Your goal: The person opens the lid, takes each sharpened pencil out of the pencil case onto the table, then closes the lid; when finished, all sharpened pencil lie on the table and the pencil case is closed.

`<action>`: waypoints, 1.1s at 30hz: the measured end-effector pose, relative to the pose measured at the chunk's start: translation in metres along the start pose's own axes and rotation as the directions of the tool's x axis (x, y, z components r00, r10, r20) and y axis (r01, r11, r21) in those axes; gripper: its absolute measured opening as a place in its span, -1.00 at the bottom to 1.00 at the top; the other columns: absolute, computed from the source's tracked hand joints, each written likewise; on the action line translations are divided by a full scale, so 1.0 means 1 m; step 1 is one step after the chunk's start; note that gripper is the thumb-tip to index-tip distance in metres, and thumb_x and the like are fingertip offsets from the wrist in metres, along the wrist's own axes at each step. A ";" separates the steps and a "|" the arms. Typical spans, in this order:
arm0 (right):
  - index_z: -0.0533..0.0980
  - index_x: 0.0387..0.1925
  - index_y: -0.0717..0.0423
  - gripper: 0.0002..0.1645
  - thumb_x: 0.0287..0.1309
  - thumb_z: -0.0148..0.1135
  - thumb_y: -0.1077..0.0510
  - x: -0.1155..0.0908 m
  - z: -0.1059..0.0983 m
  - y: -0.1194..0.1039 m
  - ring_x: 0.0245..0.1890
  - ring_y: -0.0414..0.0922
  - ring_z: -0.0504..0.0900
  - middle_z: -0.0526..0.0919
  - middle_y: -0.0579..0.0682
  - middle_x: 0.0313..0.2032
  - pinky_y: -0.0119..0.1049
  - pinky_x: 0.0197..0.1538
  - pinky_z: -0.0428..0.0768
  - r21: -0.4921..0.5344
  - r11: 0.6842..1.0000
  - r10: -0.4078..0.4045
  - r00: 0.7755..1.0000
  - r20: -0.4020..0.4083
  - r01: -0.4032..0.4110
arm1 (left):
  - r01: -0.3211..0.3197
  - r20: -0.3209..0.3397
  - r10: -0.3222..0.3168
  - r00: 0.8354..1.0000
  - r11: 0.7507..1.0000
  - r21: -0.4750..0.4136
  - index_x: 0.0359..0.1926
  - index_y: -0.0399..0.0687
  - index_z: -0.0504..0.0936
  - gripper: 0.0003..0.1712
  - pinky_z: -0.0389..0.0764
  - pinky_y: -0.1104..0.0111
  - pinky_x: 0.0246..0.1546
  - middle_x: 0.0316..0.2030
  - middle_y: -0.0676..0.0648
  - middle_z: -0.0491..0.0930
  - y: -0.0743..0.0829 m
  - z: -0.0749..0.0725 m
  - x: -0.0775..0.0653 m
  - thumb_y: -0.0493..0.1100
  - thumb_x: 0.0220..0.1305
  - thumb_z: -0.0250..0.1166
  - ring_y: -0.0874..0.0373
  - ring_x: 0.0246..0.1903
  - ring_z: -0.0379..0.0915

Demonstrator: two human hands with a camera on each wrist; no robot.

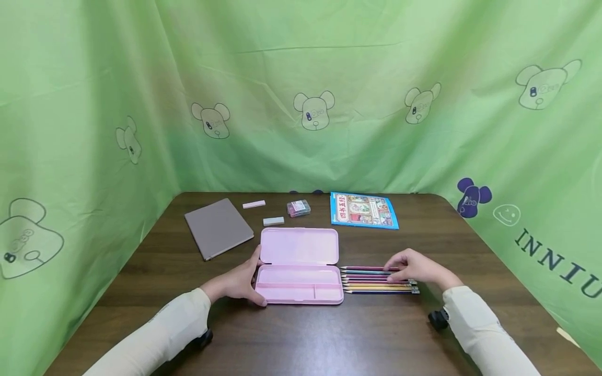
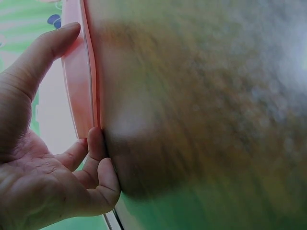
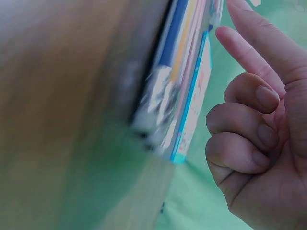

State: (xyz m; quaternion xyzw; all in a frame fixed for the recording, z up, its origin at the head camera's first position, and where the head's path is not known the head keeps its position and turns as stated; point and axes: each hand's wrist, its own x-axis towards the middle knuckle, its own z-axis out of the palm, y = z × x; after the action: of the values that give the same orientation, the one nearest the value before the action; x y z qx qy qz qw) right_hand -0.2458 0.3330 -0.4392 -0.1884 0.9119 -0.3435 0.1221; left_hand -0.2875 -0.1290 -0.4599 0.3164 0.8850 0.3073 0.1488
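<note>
An open pink pencil case [image 1: 299,245] lies on the wooden table, lid tipped back and compartments bare. My left hand [image 1: 240,279] grips its left end, thumb at the near corner and fingers round the far side. The left wrist view shows the thumb along the case's pink side [image 2: 79,86]. To the right of the case lies a row of several pencils [image 1: 376,292], points toward it. My right hand [image 1: 414,269] hovers over them, thumb and forefinger extended and apart at the row. Its other three fingers curl inward, beside the pencils' silvery ends [image 3: 156,100].
Behind the case are a grey notebook [image 1: 219,228], a pale flat strip [image 1: 254,204], a white eraser-like block [image 1: 273,221] and a small clear box [image 1: 298,208]. A blue-edged picture book [image 1: 364,211] lies at the back right. Green printed cloth [image 1: 263,156] hangs around the table.
</note>
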 end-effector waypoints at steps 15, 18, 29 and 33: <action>0.57 -0.07 0.18 -0.46 -0.10 0.42 -0.01 0.059 0.019 -0.027 -0.70 -0.27 0.15 0.20 -0.17 -0.73 -0.41 -0.56 0.22 -0.063 0.998 -0.017 1.000 0.024 0.019 | 0.022 0.016 -0.022 1.000 0.999 -0.036 0.36 -0.42 -0.45 0.54 0.28 0.06 0.14 0.19 -0.31 0.27 0.002 0.004 -0.007 0.00 -0.27 0.56 -0.05 0.09 0.28; 0.49 0.05 0.22 -0.32 -0.12 0.44 -0.02 0.072 0.022 -0.033 -0.70 -0.25 0.14 0.18 -0.16 -0.73 -0.41 -0.55 0.22 -0.039 0.999 -0.017 1.000 0.021 0.018 | 0.020 0.012 -0.020 1.000 0.999 -0.042 0.36 -0.42 -0.45 0.54 0.28 0.06 0.14 0.18 -0.30 0.27 0.001 0.006 -0.007 0.00 -0.28 0.56 -0.05 0.09 0.28; 0.29 0.26 0.16 -0.11 -0.11 0.44 0.01 0.101 0.022 -0.055 -0.67 -0.23 0.14 0.19 -0.16 -0.72 -0.38 -0.52 0.20 -0.025 0.999 -0.025 0.999 -0.028 0.025 | 0.038 0.009 -0.038 0.999 0.998 -0.059 0.37 -0.38 -0.46 0.54 0.37 0.13 0.07 0.18 -0.28 0.27 0.006 0.003 -0.002 -0.03 -0.28 0.57 0.00 -0.03 0.36; 0.29 0.25 0.19 -0.16 -0.07 0.41 0.05 0.103 0.019 -0.060 -0.68 -0.24 0.16 0.21 -0.15 -0.72 -0.38 -0.52 0.22 -0.016 0.999 -0.034 0.999 -0.026 0.033 | 0.046 0.004 -0.046 0.999 0.997 -0.063 0.37 -0.38 -0.47 0.54 0.39 0.13 0.07 0.20 -0.29 0.25 0.006 0.001 -0.002 -0.04 -0.27 0.56 -0.02 -0.03 0.39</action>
State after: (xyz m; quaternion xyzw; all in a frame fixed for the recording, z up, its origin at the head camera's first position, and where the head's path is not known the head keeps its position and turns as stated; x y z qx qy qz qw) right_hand -0.3157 0.2364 -0.4225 -0.2001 0.9127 -0.3411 0.1027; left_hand -0.2826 -0.1262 -0.4561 0.2915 0.8817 0.3313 0.1668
